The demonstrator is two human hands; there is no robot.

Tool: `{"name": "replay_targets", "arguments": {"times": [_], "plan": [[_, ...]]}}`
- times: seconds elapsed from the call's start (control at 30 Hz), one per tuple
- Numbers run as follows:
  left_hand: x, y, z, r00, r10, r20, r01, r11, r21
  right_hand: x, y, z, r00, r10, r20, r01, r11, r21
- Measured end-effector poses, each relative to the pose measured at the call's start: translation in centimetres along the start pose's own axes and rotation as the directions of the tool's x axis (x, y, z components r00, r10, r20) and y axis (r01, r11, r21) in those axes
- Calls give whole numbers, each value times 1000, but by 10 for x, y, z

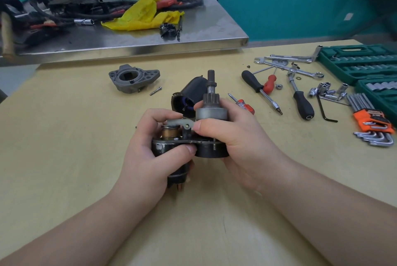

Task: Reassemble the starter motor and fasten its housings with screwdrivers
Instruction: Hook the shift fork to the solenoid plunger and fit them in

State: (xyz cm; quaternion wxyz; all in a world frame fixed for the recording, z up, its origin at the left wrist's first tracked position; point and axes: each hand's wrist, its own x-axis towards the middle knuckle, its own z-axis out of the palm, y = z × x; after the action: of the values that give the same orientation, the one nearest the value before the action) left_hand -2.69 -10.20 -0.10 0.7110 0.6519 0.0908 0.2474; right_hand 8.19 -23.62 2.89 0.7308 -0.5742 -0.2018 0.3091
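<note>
The partly assembled starter motor (211, 113) stands upright between both hands over the wooden table (64, 136), its pinion shaft pointing up and a grey shift lever across its top. My left hand (150, 147) grips the black solenoid body on the left side. My right hand (234, 132) wraps round the drive gear section, thumb pressing at the lever's pivot. Behind them lies the black cylindrical motor housing (191, 93) on its side. A grey nose housing (133, 79) sits at the far left with a loose bolt (155, 90) beside it. Screwdrivers (261, 91) lie to the right.
A small red screwdriver (242, 103), a ratchet driver (300, 102), spanners (287, 67), loose sockets (328, 91), hex keys (373, 121) and green socket cases (361, 61) crowd the table's right side. A steel bench (171, 37) with a yellow cloth (144, 14) and cables stands behind.
</note>
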Motion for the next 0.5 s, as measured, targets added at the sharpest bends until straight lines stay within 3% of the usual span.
{"name": "replay_targets", "arguments": {"times": [0.5], "plan": [[0,2,-2,1000,-4,3,4,1000,-15,0,1,0,1000,-4,11,4,1000,16]]}}
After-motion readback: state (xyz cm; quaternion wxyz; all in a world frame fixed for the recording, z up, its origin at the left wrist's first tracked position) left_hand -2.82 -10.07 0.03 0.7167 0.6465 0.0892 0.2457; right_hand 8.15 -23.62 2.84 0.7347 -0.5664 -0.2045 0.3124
